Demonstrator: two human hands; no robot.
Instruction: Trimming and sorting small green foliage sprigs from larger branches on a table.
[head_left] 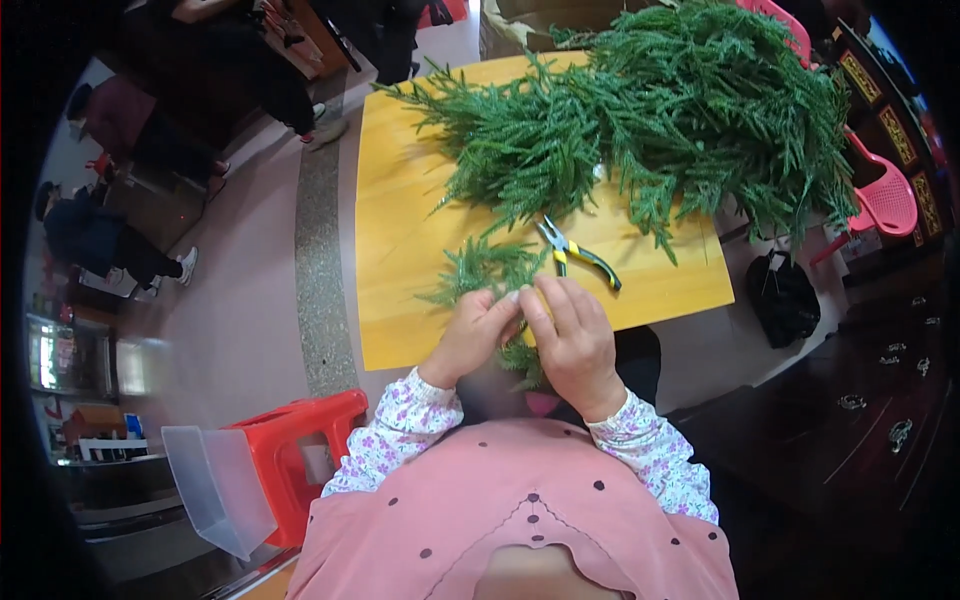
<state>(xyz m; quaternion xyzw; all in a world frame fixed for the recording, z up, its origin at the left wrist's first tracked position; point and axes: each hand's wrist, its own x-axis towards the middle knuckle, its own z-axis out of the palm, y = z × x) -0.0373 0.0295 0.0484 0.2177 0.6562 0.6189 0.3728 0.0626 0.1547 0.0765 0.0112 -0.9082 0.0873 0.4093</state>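
Both hands meet at the near edge of a yellow wooden table (400, 230). My left hand (472, 335) and my right hand (572, 340) are closed together on a small green fir-like sprig (485, 268), whose tip fans out over the table and whose stem end shows below my hands. A pair of pliers (577, 254) with yellow and black handles lies on the table just beyond my right hand, untouched.
A large heap of green branches (680, 110) covers the far right of the table. A red plastic stool (300, 440) and a clear plastic bin (215, 485) stand at my left. Pink chairs (885, 195) and a black bag (785, 295) are at right. People stand at far left.
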